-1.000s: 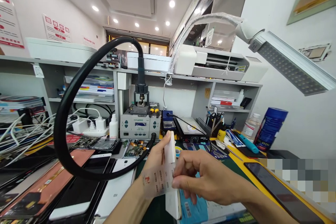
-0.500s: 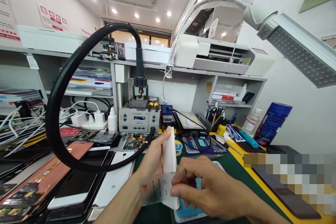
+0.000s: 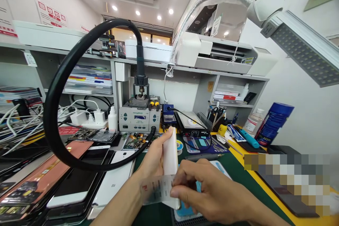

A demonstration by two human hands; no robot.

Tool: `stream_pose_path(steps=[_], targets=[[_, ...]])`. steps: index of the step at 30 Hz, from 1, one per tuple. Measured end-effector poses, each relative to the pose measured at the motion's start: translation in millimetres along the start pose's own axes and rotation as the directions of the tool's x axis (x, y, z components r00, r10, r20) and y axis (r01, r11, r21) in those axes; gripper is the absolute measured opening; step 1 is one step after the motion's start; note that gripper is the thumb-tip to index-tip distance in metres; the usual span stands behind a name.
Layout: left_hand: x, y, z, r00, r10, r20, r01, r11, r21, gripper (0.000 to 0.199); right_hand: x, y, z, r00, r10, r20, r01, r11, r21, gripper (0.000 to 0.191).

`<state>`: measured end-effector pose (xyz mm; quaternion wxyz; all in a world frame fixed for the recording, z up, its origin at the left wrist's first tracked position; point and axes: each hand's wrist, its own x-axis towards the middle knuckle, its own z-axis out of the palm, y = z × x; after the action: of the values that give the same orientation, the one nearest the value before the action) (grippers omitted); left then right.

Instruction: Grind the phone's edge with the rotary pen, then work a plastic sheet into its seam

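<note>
A white phone [image 3: 170, 157] with a thin gold-coloured edge stands tilted on its side in my left hand [image 3: 155, 157], whose fingers wrap round it from the left, mostly hidden behind it. In my right hand [image 3: 209, 190], thumb and forefinger pinch the edge of a clear plastic film [image 3: 156, 190] with red and dark print. The film crosses the phone's lower end and reaches over my left wrist. Under my right hand lies a light-blue tray or mat [image 3: 185, 212], partly hidden.
Several phones lie on the left, among them a white one [image 3: 113, 180]. A hot-air station [image 3: 139, 118] stands behind, its thick black hose [image 3: 51, 113] looping at the left. A solder spool [image 3: 179, 146], a hot plate [image 3: 192, 123] and a blue can [image 3: 275, 123] stand farther back.
The view has shifted very slightly. Both hands keep nearly the same pose on the phone and the film.
</note>
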<state>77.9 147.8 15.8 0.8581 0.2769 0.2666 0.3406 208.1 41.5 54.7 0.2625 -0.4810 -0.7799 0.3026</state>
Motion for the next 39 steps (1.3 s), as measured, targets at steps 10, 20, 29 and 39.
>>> stream_pose_path(steps=[10,20,29,39], targets=[[3.2,-3.3,-5.8,0.996,-0.043,0.077,0.044,0.999,-0.005,0.048,1.3,2.7,0.1,1.000,0.017,0.005,-0.017,1.000,0.008,0.020],[0.5,-2.9,-3.6,0.996,-0.072,0.054,0.072,0.997,-0.006,0.052,1.6,0.6,-1.3,0.999,0.039,0.020,-0.040,0.998,0.052,0.017],[1.3,-2.3,-4.7,0.996,-0.066,0.061,0.067,0.998,-0.013,0.052,1.5,2.0,-0.2,0.999,0.032,0.018,-0.033,0.995,0.091,0.018],[2.7,-5.5,-8.4,0.989,-0.084,0.123,0.083,0.996,0.017,0.047,4.8,5.9,-1.9,1.000,0.017,-0.013,-0.015,0.992,0.128,0.019]])
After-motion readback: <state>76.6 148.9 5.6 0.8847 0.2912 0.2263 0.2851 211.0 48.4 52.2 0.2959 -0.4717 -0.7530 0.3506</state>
